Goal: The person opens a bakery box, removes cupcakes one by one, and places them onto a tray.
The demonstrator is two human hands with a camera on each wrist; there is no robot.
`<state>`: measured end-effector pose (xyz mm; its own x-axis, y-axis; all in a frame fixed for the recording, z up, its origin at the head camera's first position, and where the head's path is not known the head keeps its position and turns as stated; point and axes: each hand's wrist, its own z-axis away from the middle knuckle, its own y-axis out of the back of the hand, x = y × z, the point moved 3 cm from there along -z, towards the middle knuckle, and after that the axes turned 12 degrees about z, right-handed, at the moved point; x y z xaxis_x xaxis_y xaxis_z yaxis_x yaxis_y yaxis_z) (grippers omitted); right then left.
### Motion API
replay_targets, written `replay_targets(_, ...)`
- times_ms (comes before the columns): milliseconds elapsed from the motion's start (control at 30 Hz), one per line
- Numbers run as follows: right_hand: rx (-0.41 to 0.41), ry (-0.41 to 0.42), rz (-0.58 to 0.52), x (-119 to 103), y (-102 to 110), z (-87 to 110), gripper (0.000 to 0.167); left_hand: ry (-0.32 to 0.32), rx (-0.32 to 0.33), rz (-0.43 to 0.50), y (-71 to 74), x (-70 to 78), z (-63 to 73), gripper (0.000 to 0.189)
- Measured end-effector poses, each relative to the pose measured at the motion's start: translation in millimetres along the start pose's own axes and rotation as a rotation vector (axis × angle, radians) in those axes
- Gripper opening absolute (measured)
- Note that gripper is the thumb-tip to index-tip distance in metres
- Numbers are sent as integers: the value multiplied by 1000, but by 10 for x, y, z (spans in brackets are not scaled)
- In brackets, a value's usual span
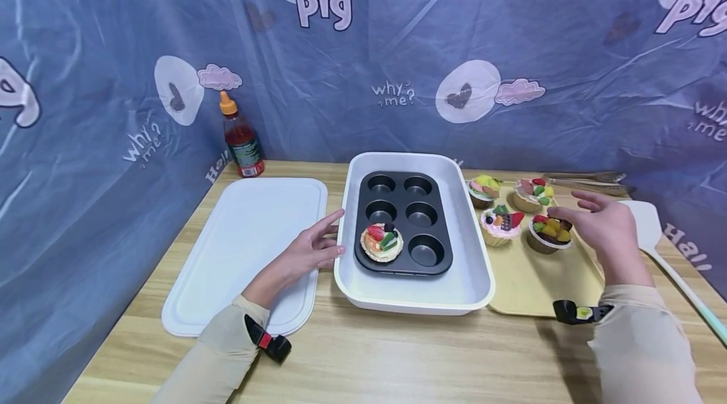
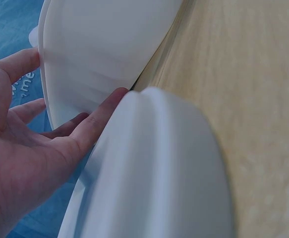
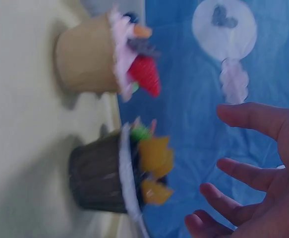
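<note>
My left hand (image 1: 303,252) is at the left wall of a deep white tray (image 1: 477,278), its fingers extended and the fingertips against the rim. Inside the tray lies a black muffin tin (image 1: 400,211), with a fruit-topped cupcake (image 1: 382,243) in its front left cup. My right hand (image 1: 608,227) hovers just right of a dark-cased cupcake with yellow fruit (image 1: 549,233). In the right wrist view, the fingers are spread, apart from that dark cupcake (image 3: 99,173). Beside it stands a pink-cream cupcake with a strawberry (image 3: 87,54).
Two more cupcakes, one with yellow topping (image 1: 484,191) and one with mixed fruit (image 1: 532,194), stand on the yellow tray (image 1: 534,290). Tongs (image 1: 591,180) and a spatula (image 1: 676,271) lie at the right. At left are a white board (image 1: 244,246) and a sauce bottle (image 1: 243,142).
</note>
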<state>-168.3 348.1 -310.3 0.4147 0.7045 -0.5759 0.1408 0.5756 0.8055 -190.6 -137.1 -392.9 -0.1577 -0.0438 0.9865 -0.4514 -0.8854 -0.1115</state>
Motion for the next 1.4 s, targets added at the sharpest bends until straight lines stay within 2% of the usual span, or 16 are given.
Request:
replay_targets(233,44,60,-95,-252,-63,160,81,1,-1,6,-4,1,4,78)
replay_targets(500,94,216,-205,-534,-220,409,65,-2,-17,16,-24,8,-16,78)
replay_targets(633,47,309,-248,-687,-320,536,59,2,-12,11,-36,16,-11,77)
replay_targets(800,-65,364,-309,-893,-480,687,61,6,-8,2,-27,1,1,77)
replay_targets(933,-111,362,-341,-1073,-603,806,66,0,-4,-3,-9,-19,3,76)
replay_targets(1133,-166,354,-369,-1289,-783,944,64,0,2,-1,-1,-26,6,77)
replay_targets(1400,-216,364,-318,-1461,-1100,997,67,-9,-1,2,-9,-26,5,76)
